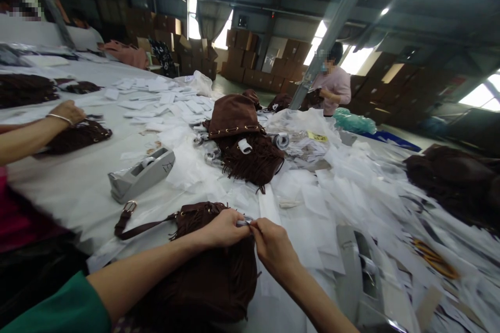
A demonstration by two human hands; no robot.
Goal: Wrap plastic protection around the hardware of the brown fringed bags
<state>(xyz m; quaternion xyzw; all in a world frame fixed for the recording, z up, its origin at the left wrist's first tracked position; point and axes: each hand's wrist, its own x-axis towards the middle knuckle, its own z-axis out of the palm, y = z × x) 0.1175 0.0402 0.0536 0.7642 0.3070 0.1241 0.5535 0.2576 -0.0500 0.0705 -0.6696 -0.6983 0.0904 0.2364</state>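
A dark brown fringed bag [219, 281] lies on the table in front of me, its buckled strap [136, 230] stretching out to the left. Over the bag's top edge, my left hand [225, 227] has its fingers closed on a small whitish-grey piece [242, 222]. The fingertips of my right hand [271, 242] pinch the other side of that same piece, close beside the left fingers. Past my hands sits a second brown fringed bag [250, 156] with a white wrap on it.
Grey tape dispensers stand at the left [142, 174] and lower right [361, 276]. Yellow-handled scissors [435, 258] lie among papers at right. A co-worker's hand [66, 113] touches a brown bag at left. Another person [334, 83] stands beyond the table, near a metal post [332, 31].
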